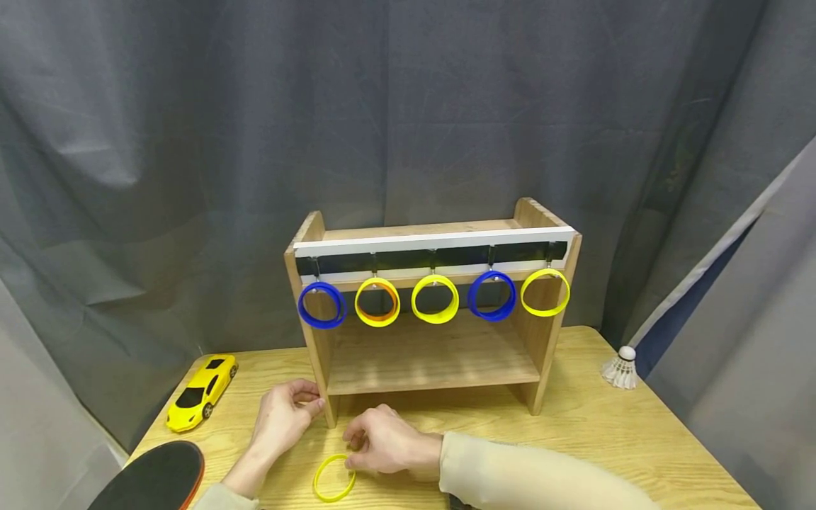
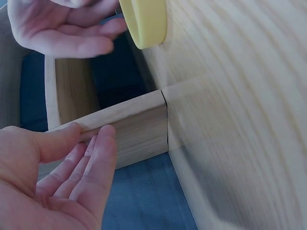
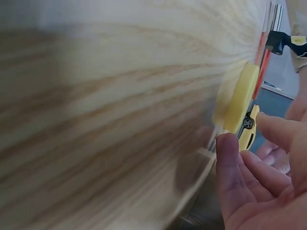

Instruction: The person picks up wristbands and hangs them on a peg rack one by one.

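Note:
A wooden shelf rack [image 1: 433, 354] stands on the table, a row of blue and yellow rings hanging from hooks on its front. My left hand [image 1: 283, 418] touches the lower part of its left side panel [image 2: 139, 132]; in the left wrist view the thumb and nearly straight fingers rest at the panel's edge and outer face. Flat on the table lies a loose yellow ring [image 1: 323, 494]. Beside it, my right hand [image 1: 385, 443] has its fingertips at the ring's right edge. The right wrist view shows thumb and fingers parted near the ring [image 3: 244, 96], without a grip.
Left of the rack sits a yellow toy car [image 1: 202, 393]. A black paddle [image 1: 149, 478] with a red edge reaches in at the lower left corner. A shuttlecock [image 1: 620, 368] stands near the table's right edge. Grey curtains [image 1: 446, 106] hang behind.

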`<state>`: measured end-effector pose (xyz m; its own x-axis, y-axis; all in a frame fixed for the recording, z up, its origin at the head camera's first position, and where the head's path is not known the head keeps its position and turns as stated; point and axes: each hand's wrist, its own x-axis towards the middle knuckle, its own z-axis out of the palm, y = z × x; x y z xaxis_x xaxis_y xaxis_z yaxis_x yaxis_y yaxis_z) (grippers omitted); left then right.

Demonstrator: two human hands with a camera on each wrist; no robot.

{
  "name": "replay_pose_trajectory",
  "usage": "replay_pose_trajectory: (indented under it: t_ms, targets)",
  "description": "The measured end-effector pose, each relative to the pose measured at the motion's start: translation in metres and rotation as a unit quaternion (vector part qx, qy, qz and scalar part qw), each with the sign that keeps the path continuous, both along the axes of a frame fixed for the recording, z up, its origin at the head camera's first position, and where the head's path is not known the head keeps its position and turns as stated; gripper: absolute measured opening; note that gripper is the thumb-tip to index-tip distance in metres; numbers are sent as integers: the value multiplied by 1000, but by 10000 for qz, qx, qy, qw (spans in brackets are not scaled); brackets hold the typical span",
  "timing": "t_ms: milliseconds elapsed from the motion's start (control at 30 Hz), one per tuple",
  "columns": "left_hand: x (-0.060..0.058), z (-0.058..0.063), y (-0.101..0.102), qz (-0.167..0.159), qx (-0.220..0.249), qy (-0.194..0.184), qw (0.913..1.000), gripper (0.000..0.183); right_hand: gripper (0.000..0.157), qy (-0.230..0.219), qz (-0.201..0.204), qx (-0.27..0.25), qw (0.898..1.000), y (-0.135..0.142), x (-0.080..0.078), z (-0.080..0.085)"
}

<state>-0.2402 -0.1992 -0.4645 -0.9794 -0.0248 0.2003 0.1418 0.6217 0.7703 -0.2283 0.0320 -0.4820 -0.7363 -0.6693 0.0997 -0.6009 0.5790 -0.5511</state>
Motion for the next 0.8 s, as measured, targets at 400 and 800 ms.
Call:
replay_pose_trajectory:
  t_ms: [400, 800]
  targets:
    - [-1, -1, -1, -27, 34, -48, 10000, 13, 8, 276, -460, 381, 9978, -24, -9, -9]
    - [-1, -1, -1, -14, 42, -33, 10000, 13, 20, 176, -515, 200, 9983, -28, -7, -11]
